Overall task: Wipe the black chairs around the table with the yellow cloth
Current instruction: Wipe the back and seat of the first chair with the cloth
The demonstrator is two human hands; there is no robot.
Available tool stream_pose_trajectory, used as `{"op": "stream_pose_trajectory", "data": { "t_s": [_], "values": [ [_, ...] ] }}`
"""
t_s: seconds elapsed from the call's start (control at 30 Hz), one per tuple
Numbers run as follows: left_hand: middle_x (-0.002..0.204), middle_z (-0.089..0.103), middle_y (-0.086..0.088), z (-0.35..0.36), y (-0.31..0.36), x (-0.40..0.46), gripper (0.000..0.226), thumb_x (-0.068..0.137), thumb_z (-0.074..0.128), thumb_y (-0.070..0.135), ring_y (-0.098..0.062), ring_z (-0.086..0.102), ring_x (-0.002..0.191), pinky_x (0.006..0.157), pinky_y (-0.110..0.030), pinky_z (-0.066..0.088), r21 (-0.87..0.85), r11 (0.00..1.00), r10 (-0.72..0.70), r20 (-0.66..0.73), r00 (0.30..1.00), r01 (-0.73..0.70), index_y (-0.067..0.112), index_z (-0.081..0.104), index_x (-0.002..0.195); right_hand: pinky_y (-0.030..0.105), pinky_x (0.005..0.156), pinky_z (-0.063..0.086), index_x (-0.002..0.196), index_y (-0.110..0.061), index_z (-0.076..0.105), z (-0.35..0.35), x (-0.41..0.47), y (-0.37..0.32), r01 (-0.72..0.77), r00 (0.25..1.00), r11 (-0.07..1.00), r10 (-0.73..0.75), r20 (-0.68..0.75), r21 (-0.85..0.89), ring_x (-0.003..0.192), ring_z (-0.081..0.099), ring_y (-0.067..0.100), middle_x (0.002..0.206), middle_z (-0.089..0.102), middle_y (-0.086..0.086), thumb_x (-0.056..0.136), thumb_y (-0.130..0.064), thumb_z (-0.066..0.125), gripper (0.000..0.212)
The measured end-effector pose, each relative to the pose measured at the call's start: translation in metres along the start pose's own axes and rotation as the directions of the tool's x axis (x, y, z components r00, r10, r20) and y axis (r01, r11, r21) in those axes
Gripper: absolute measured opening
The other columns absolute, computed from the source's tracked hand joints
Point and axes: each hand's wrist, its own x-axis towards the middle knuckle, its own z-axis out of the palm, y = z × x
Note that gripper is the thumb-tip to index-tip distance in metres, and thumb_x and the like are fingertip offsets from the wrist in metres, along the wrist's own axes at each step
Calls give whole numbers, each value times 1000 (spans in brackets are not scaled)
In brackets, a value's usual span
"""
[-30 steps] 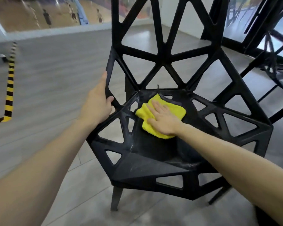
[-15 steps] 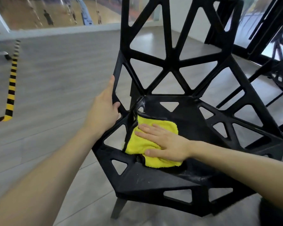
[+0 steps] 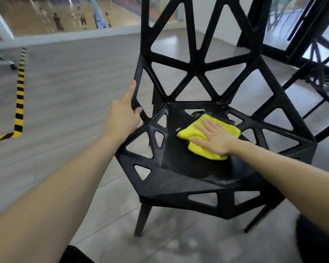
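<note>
A black chair with a frame of triangular openings stands in front of me on the grey floor. My left hand grips the left edge of its frame where the backrest meets the armrest. A folded yellow cloth lies on the seat toward its back. My right hand presses flat on the cloth with fingers spread, covering its middle. The seat surface in front of the cloth shows pale dusty streaks.
More black chair frames stand at the right, close to this chair. Yellow and black striped tape marks the floor at the left. A glass wall runs along the back, with people on a court beyond it.
My right hand has slid the yellow cloth from the seat's front left corner toward the back and right. My left hand keeps its grip on the frame.
</note>
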Motion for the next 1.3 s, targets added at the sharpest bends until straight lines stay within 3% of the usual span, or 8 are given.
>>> {"op": "stream_pose_trajectory", "data": {
  "t_s": [0.1, 0.3, 0.5, 0.67, 0.8, 1.0, 1.17, 1.3],
  "values": [
    [84, 74, -12, -1, 0, 0, 88, 93, 69, 42, -34, 76, 73, 81, -51, 66, 25, 999, -39, -47, 998, 40, 80, 14, 150, 58, 130, -6, 171, -24, -2, 13, -6, -55, -206, 977, 978, 207, -49, 25, 164, -14, 31, 177, -12, 12, 100, -79, 14, 91],
    [83, 66, -12, -14, 14, -14, 87, 106, 59, 38, -41, 64, 79, 73, -47, 55, 277, 960, 31, 51, 998, -44, 50, 2, 170, 54, 132, 1, 171, -26, 7, 48, -95, -154, 182, 970, 982, -172, -173, 45, 165, -2, 31, 178, 1, 12, 88, -81, 3, 100],
    [79, 64, -10, -11, 1, -94, 68, 112, 41, 36, -40, 60, 73, 70, -50, 56, 210, 977, -20, -93, 995, 40, 55, 6, 167, 58, 130, 7, 168, -29, 24, 35, -94, -64, -253, 952, 966, 259, -166, 54, 163, 10, 35, 176, 15, 17, 82, -85, 4, 104],
    [97, 71, -22, -6, -5, -90, 62, 114, 40, 35, -47, 65, 85, 73, -52, 52, 232, 973, 19, -126, 992, 10, 52, 15, 168, 66, 127, 12, 166, -9, 29, 72, -106, -215, 53, 940, 992, -11, -340, 113, 158, 21, 48, 168, 26, 32, 101, -67, 17, 89],
    [119, 71, -23, -8, -13, -91, 63, 113, 42, 35, -50, 65, 102, 84, -57, 54, 239, 971, 16, -123, 992, 14, 52, 16, 167, 52, 130, 18, 161, -33, 44, 71, -143, -108, 172, 899, 985, -149, -412, 18, 160, 28, 30, 170, 38, 7, 95, -86, 28, 86],
    [140, 53, -17, 2, -13, -92, 54, 107, 48, 34, -44, 54, 122, 101, -59, 49, 360, 926, 216, -262, 940, -113, 21, 43, 158, 57, 129, 17, 148, -21, 62, 74, -179, 33, -271, 757, 948, 318, -571, 170, 157, 34, 30, 163, 48, 11, 101, -73, 36, 75],
    [141, 59, -18, 5, -14, -97, 28, 110, 51, 27, -42, 51, 136, 113, -55, 40, 541, 772, 506, -205, 838, -333, 9, 70, 119, 57, 127, 23, 153, -14, 55, 108, -143, -171, 160, 756, 985, -81, -649, 64, 155, 35, 40, 163, 44, 21, 101, -56, 55, 67],
    [117, 76, -8, 4, -15, -106, 47, 114, 44, 35, -32, 64, 126, 125, -52, 32, 615, 647, 598, -43, 800, -450, 12, 79, 92, 51, 129, 19, 158, -22, 49, 106, -151, -136, 327, 740, 943, -297, -603, -63, 159, 28, 33, 169, 36, 13, 97, -65, 59, 76]
  ]
}}
